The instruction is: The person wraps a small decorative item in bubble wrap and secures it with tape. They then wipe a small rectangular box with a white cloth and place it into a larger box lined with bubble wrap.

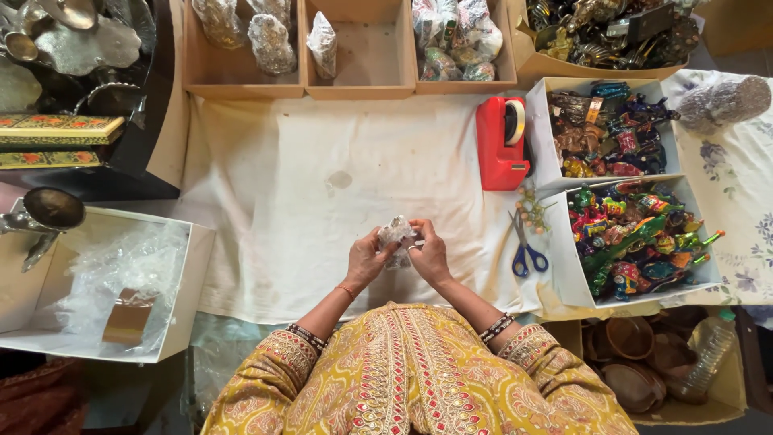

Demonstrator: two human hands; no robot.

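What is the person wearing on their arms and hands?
Both arms have mustard-yellow patterned sleeves with red and silver embroidery, ending above the elbows. Beaded dark-and-white bangles sit on each forearm. The left hand has a thin orange thread at its wrist. The right hand wears a pale ring.

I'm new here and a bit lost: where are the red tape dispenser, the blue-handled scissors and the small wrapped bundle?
red tape dispenser (501,149), head view, red body.
blue-handled scissors (527,258), head view, handle loops.
small wrapped bundle (394,232), head view, top, between both hands.

Open white cloth (322,201) ahead, free reach. Right blocked: red tape dispenser (501,145), blue-handled scissors (525,246), white box w/ painted figurines (636,242). Left: white bubble-wrap box (105,282).
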